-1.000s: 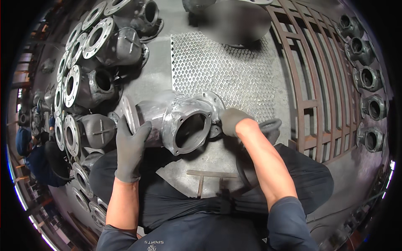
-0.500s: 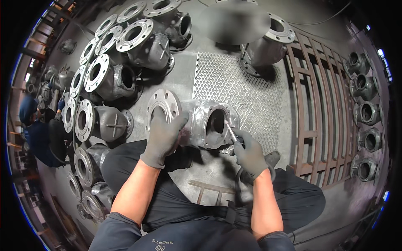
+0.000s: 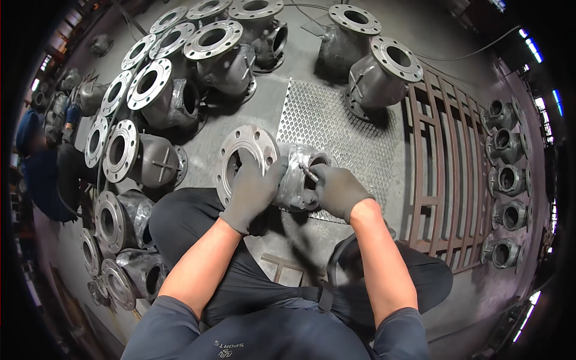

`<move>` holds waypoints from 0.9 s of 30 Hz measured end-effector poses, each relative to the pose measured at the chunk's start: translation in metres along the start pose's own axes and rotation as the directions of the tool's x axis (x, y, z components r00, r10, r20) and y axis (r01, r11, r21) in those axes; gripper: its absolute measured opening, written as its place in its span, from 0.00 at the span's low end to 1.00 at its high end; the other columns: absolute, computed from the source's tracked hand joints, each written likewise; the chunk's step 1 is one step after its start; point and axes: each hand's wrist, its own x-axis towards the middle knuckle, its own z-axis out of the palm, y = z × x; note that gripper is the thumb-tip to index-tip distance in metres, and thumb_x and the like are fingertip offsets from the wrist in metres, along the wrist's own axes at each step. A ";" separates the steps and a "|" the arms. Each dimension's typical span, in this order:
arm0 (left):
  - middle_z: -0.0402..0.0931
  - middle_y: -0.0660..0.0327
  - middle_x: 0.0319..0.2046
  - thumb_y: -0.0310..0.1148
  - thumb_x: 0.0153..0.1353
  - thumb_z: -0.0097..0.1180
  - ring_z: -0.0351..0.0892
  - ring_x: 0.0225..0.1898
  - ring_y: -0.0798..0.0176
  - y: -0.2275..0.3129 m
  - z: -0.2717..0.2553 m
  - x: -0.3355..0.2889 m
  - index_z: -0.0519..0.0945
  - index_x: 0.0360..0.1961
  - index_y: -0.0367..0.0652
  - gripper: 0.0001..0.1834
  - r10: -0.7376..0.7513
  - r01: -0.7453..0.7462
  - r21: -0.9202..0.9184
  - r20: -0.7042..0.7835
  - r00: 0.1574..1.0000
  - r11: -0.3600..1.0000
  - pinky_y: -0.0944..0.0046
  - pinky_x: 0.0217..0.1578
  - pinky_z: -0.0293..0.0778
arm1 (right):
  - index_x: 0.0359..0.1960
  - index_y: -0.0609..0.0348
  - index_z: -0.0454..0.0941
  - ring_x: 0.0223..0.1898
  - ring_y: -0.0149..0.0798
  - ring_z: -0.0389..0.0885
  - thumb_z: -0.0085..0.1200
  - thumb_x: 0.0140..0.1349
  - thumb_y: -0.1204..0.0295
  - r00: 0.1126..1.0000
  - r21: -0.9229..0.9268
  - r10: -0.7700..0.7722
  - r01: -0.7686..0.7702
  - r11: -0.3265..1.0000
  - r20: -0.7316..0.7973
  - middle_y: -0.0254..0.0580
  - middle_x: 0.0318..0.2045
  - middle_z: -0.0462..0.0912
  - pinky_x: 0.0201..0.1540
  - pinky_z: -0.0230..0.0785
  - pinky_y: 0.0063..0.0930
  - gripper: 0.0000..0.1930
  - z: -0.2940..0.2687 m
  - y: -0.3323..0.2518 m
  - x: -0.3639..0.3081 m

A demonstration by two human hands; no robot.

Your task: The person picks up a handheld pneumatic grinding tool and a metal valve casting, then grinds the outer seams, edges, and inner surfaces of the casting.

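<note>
In front of me lies a grey cast metal valve body (image 3: 291, 195) with a round bolt-holed flange (image 3: 260, 144) at its left end. My left hand (image 3: 252, 189), in a grey glove, is closed on that flange, its fingers reaching toward the bore. On the right, my gloved right hand (image 3: 339, 191) is closed around a slim metal rod-shaped tool (image 3: 310, 174). The tool's tip is at the rim of the side opening (image 3: 321, 161). My right hand partly covers that opening, and the tool's rear part is hidden in my grip.
Several flanged valve bodies (image 3: 144, 84) crowd the left, two more (image 3: 378, 81) stand upright beyond the metal mesh sheet (image 3: 333, 108). A rusty steel frame (image 3: 438, 174) lies right, with a row of castings (image 3: 510, 180) past it. A co-worker (image 3: 48, 174) crouches far left.
My right hand and the tool have moved left across the side opening, which now faces more to the right. A dark blurred round shape at the top has gone from view.
</note>
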 end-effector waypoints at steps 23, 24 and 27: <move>0.80 0.20 0.53 0.60 0.67 0.64 0.84 0.58 0.27 0.010 0.017 0.004 0.54 0.67 0.05 0.60 -0.034 0.039 0.076 -0.064 0.997 0.996 0.46 0.61 0.78 | 0.62 0.53 0.82 0.50 0.68 0.86 0.52 0.66 0.74 0.999 -0.085 0.022 -0.026 0.996 -0.049 0.66 0.45 0.88 0.56 0.79 0.56 0.22 0.043 0.009 -0.048; 0.80 0.21 0.54 0.60 0.67 0.65 0.84 0.58 0.28 0.009 0.017 0.004 0.55 0.67 0.06 0.59 -0.030 0.036 0.080 -0.084 0.996 0.996 0.47 0.61 0.78 | 0.62 0.57 0.82 0.52 0.67 0.86 0.53 0.66 0.74 0.997 -0.113 0.071 -0.071 0.991 -0.006 0.68 0.46 0.88 0.58 0.78 0.56 0.22 0.039 0.004 -0.045; 0.80 0.23 0.55 0.58 0.66 0.67 0.84 0.59 0.30 0.008 0.015 0.006 0.58 0.65 0.09 0.56 -0.018 0.021 0.032 -0.093 0.996 0.999 0.47 0.62 0.77 | 0.61 0.60 0.82 0.54 0.67 0.86 0.53 0.66 0.73 0.995 -0.077 0.097 -0.096 0.992 0.013 0.70 0.48 0.87 0.59 0.78 0.56 0.22 0.039 0.001 -0.050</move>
